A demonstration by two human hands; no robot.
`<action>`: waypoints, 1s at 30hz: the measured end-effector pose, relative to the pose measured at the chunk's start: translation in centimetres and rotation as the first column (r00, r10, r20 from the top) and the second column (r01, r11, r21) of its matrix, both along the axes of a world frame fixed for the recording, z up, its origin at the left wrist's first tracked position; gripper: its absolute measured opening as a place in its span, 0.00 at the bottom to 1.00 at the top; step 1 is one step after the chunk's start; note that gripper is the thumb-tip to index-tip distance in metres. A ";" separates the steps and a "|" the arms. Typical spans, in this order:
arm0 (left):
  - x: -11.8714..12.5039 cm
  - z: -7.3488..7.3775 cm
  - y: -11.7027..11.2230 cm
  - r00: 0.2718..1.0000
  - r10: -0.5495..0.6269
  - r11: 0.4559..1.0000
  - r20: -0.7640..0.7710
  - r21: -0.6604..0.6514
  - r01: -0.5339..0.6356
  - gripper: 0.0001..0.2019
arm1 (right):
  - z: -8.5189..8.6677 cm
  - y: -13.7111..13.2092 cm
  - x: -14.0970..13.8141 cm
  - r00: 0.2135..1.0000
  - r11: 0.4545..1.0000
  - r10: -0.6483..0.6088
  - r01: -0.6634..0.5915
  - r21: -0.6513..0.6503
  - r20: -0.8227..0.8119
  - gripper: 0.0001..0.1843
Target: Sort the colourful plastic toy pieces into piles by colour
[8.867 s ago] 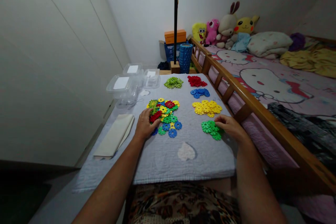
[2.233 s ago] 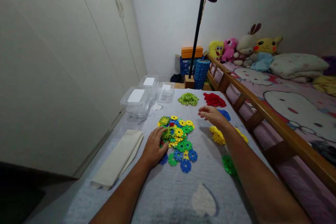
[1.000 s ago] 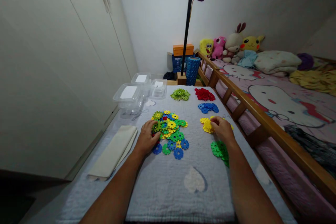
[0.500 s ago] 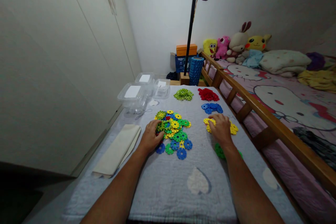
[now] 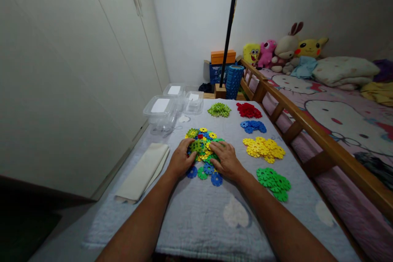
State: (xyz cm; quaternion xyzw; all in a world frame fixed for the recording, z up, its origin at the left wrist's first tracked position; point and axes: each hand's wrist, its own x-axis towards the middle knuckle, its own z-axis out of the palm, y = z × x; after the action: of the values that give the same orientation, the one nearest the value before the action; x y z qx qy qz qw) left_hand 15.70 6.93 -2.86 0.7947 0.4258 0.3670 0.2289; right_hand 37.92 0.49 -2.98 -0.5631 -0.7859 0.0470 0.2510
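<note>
A mixed pile of plastic snowflake building discs [image 5: 205, 157], in blue, green, yellow and light green, lies on the cloth between my hands. My left hand [image 5: 181, 159] is at its left side, thumb and fingers curled around light green pieces [image 5: 197, 146]. From the right, my right hand [image 5: 226, 159] rests over the pile with fingers spread, its fingertips among yellow and green discs; nothing shows clearly held. Sorted heaps stand to the right: yellow discs [image 5: 264, 148], green discs [image 5: 274, 183], blue discs [image 5: 253, 126], red pieces [image 5: 248, 110] and light green pieces [image 5: 219, 109].
Clear plastic boxes [image 5: 161, 108] with white labels stand at the back left. A folded cream cloth [image 5: 143, 174] lies on the left. A bed with a wooden rail [image 5: 282, 102] borders the right side; a white wardrobe [image 5: 101, 69] is at left.
My right hand has moved left from the yellow heap to the mixed pile, uncovering the yellow and green heaps. My left hand has stayed at the pile. The view has shifted slightly.
</note>
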 end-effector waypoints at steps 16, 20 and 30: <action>-0.2 -0.3 0.4 0.999 -0.005 1.000 -0.048 -0.015 0.005 0.20 | 0.6 0.6 1.4 0.978 0.967 -0.197 0.205 0.154 -0.060 0.11; -0.3 -0.6 0.6 0.999 0.001 1.000 -0.037 0.008 -0.001 0.20 | 1.4 0.7 3.2 0.948 0.915 -0.307 0.319 0.248 -0.087 0.10; -0.5 -0.9 0.8 0.997 0.054 0.998 -0.050 0.040 -0.052 0.20 | 2.6 -0.7 13.0 0.667 0.664 -0.667 0.734 0.142 -0.331 0.15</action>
State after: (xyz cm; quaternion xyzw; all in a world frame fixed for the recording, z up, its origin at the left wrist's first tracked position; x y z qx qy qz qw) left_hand 15.25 7.74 -3.75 0.7966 0.4452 0.3607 0.1929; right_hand 50.96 -0.24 -0.35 -0.7742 -0.4661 -0.0884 0.4190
